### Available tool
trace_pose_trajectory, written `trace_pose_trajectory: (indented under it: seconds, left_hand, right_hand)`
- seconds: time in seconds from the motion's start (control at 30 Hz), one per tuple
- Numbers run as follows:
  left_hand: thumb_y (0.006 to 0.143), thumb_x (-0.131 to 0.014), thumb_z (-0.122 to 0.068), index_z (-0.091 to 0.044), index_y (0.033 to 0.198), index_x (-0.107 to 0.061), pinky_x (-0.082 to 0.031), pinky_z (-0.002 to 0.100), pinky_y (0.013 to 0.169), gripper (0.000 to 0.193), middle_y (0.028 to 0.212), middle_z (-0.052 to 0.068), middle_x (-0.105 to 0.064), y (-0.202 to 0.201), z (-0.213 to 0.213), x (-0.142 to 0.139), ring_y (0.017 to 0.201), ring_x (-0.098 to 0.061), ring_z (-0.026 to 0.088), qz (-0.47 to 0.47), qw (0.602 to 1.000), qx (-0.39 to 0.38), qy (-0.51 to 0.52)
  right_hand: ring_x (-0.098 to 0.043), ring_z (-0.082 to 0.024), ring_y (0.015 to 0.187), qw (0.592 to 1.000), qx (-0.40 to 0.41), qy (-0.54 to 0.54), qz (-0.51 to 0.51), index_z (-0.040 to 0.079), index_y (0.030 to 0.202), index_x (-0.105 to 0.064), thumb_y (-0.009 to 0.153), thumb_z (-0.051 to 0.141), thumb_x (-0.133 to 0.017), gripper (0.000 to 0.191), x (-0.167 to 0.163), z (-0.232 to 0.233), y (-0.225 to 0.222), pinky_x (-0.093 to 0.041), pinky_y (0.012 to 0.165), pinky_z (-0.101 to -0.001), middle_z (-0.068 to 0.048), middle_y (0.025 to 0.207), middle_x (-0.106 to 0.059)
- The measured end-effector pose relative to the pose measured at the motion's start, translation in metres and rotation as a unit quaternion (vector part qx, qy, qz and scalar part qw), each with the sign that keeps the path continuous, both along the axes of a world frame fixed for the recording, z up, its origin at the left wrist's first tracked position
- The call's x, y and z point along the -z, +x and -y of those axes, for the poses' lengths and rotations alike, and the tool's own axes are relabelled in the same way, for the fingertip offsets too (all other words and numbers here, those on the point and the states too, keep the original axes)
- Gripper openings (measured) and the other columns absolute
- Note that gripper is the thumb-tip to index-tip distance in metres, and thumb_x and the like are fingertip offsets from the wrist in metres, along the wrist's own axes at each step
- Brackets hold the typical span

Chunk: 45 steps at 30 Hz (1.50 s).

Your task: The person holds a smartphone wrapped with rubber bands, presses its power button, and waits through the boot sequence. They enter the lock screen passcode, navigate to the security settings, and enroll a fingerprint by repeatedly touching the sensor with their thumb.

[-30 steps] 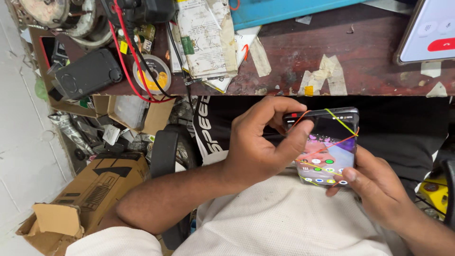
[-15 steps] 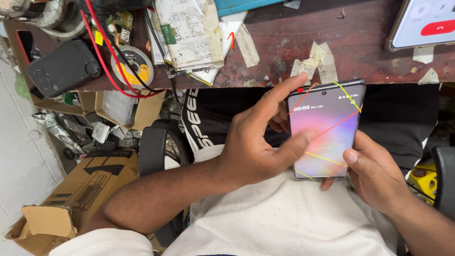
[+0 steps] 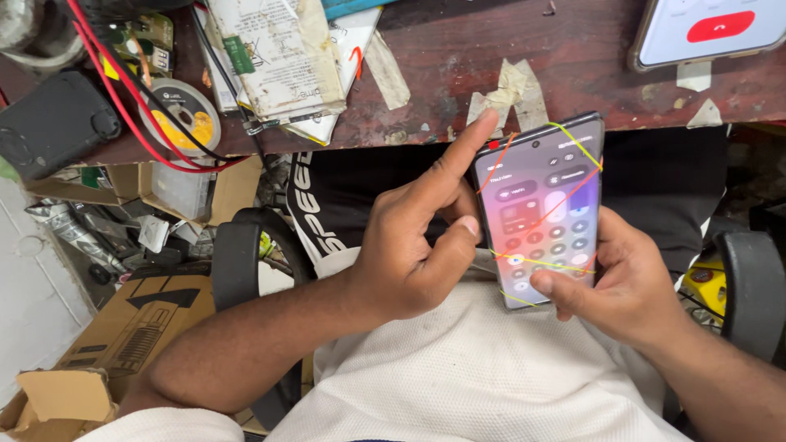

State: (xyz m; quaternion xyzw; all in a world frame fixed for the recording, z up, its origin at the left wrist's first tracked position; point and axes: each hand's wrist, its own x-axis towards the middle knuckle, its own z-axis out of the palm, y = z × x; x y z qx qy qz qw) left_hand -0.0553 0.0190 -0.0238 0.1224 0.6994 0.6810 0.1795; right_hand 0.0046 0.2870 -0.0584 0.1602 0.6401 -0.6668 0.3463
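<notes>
A smartphone (image 3: 544, 213) with a lit screen showing round control icons stands upright over my lap, with thin red and yellow wires crossing its glass. My right hand (image 3: 618, 282) holds it from the right side and behind, thumb resting on the lower screen. My left hand (image 3: 417, 237) is beside the phone's left edge, index finger stretched up to the top left corner and thumb touching the left rim. Both hands hover just in front of the worn wooden bench edge (image 3: 426, 131).
On the bench lie a second phone (image 3: 708, 29) with a red call button at the top right, a stack of dirty papers (image 3: 278, 57), a tape roll (image 3: 180, 115), red and black cables (image 3: 123, 90) and a black box (image 3: 53, 123). Cardboard boxes (image 3: 123, 327) sit on the floor at left.
The phone's screen has gone from a lock-style page to a panel of control icons. My left index finger has moved up to the phone's top left corner. The view has shifted closer.
</notes>
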Motion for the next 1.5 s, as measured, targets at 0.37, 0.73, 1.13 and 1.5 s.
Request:
trace_pose_trajectory:
  seconds: [0.37,0.73,1.13,1.5]
  left_hand:
    - [0.089,-0.054,0.005,0.003,0.163,-0.023,-0.056,0.023,0.072,0.081,0.077,0.002,-0.057,-0.003,-0.005,-0.004,0.067,-0.058,0.008,-0.057,0.997,0.017,-0.056]
    - [0.101,-0.061,0.006,-0.001,0.165,-0.035,-0.051,0.021,0.084,0.069,0.085,-0.001,-0.064,-0.012,0.001,0.006,0.081,-0.06,0.002,0.208,0.971,-0.023,0.113]
    - [0.098,-0.074,0.006,0.006,0.156,-0.045,-0.056,0.022,0.089,0.064,0.096,0.004,-0.074,-0.006,0.001,0.012,0.09,-0.068,0.006,0.201,0.968,-0.113,0.098]
    - [0.088,-0.071,0.009,0.004,0.13,-0.063,-0.06,0.03,0.091,0.044,0.115,0.014,-0.066,-0.007,-0.005,-0.008,0.103,-0.067,0.015,-0.023,0.996,-0.053,-0.063]
  right_hand:
    - [-0.069,-0.025,0.102,0.984,0.086,-0.15,0.05,-0.006,0.137,-0.053,0.103,0.029,-0.055,0.049,0.012,-0.006,0.001,-0.063,0.072,-0.0401,-0.016,0.119,-0.068]
    - [-0.07,-0.025,0.087,0.974,0.106,-0.174,0.104,-0.009,0.136,-0.051,0.107,0.038,-0.049,0.055,0.004,-0.003,-0.005,-0.062,0.059,-0.0414,-0.019,0.109,-0.068]
    - [-0.07,-0.028,0.093,0.973,0.13,-0.181,0.051,-0.01,0.141,-0.048,0.106,0.036,-0.054,0.058,-0.003,-0.004,-0.01,-0.062,0.065,-0.0433,-0.022,0.116,-0.067]
    - [-0.072,-0.031,0.1,0.974,0.12,-0.193,0.018,-0.009,0.13,-0.059,0.105,0.043,-0.061,0.057,0.006,-0.007,-0.007,-0.062,0.082,-0.0454,-0.023,0.114,-0.07]
